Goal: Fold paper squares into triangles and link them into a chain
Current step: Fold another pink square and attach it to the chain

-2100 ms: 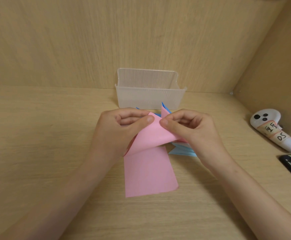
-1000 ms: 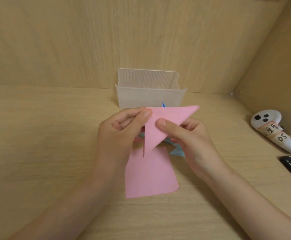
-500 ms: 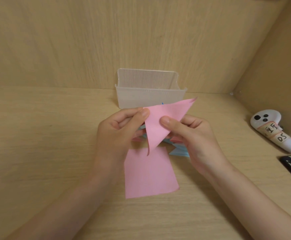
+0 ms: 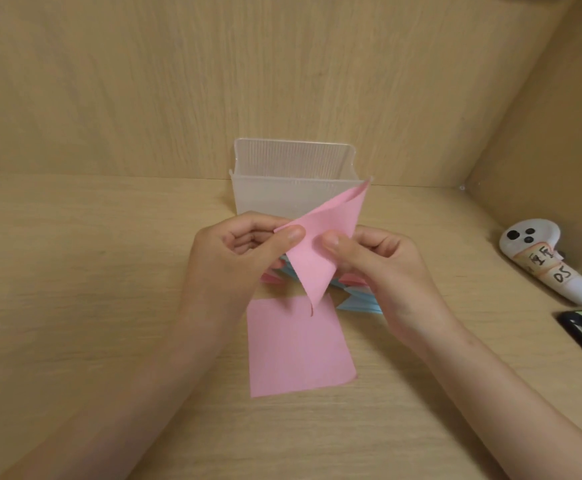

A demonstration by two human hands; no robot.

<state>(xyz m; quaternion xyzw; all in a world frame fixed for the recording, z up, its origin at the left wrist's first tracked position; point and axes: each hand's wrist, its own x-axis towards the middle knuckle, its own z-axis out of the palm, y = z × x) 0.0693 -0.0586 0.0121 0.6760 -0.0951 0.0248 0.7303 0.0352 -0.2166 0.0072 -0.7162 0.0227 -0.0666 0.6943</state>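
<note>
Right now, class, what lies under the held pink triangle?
A flat pink square below its tip; folded blue and pink pieces, mostly hidden by the left hand and right hand.

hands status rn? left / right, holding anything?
Left hand: closed, pinching the folded pink paper at its left corner.
Right hand: closed, pinching the same pink paper, thumb on its front.
</note>
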